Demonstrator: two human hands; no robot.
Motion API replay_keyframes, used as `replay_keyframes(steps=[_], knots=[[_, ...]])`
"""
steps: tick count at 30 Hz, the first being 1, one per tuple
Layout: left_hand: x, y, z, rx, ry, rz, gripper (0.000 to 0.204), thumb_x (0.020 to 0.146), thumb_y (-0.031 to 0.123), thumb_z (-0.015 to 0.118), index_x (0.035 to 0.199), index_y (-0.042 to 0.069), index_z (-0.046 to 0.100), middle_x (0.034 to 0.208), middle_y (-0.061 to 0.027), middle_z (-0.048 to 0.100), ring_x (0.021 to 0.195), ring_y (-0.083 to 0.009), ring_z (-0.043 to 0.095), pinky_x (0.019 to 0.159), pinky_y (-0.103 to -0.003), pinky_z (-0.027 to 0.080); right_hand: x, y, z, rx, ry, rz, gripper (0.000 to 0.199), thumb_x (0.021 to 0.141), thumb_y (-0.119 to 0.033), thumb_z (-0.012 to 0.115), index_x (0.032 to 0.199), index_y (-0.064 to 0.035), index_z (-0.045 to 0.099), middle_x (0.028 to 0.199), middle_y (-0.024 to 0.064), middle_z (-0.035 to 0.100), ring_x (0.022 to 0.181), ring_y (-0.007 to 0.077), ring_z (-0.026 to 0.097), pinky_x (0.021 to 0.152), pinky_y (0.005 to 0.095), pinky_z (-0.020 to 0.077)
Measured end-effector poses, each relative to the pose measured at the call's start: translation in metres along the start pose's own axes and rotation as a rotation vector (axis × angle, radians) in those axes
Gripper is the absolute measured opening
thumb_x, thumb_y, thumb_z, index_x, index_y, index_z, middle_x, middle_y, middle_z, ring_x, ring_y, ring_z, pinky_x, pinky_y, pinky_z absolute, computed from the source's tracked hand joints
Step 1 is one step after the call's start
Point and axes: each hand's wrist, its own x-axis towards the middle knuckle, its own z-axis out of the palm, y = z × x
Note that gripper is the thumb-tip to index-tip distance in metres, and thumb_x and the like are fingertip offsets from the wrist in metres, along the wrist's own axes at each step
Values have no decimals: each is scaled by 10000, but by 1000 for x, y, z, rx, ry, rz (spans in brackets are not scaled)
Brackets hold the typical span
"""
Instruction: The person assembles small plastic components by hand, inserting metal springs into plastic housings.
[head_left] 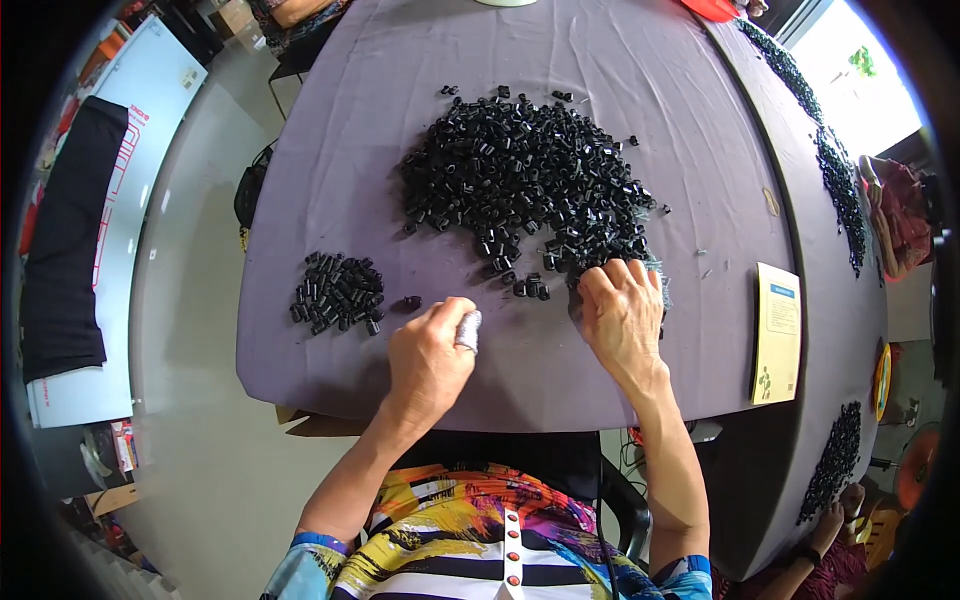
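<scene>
A large heap of small black plastic pieces [520,165] spreads over the cloth-covered table in front of me. My right hand [622,312] is at the heap's near right edge, its fingers bent down and closed among the pieces; their tips are hidden. Beside it lie thin, pale, pin-like bits [664,285]. My left hand [432,352] is closed above the near part of the table, with a whitish wrapping [468,331] around one digit. What it holds, if anything, is hidden. Just past its knuckles sits a loose black piece [412,303], and farther left a smaller pile of black pieces [338,292].
A yellow booklet [777,335] lies at the table's right side. On the adjoining table, more black pieces [835,455] form piles, and another person's hand [851,498] is near one. A white chest [150,120] with black cloth [75,240] stands across the floor at left.
</scene>
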Motion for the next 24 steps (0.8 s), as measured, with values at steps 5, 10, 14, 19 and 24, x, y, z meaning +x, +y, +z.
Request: replay_keyframes(steps=[5,10,14,19,24], knots=[[3,24,18,-132,-41,7,140,765,-1,683,875,71,634,744,-129,659,641,-291,661,556,-351,513,1,-5,-3,-21,-8,-3,86,748,-89,653,787,-78,577,778,73,516,810,272,504,730,399,371],[21,23,23,-166,-52,-43,130,769,-21,659,870,59,638,754,-128,657,663,-281,663,572,-350,507,-4,-5,-14,77,111,-16,64,779,-63,628,828,-56,589,791,85,543,757,273,517,703,391,408],[51,20,32,-119,5,22,106,764,1,661,847,68,664,782,-111,635,676,-292,637,587,-364,492,-26,-17,-10,371,39,-84,57,770,-9,611,817,-29,586,756,105,552,668,283,548,607,375,467],[97,15,58,57,39,170,63,760,90,684,818,107,700,780,-80,613,775,-290,591,702,-396,501,-45,-29,3,451,48,-59,98,762,-23,653,845,-32,602,730,89,551,645,264,550,590,364,461],[107,4,66,164,19,204,67,767,126,699,829,132,723,816,-68,621,795,-277,582,706,-394,496,-53,-26,8,472,87,-49,99,767,-34,659,851,-42,607,718,77,563,632,255,559,578,353,455]])
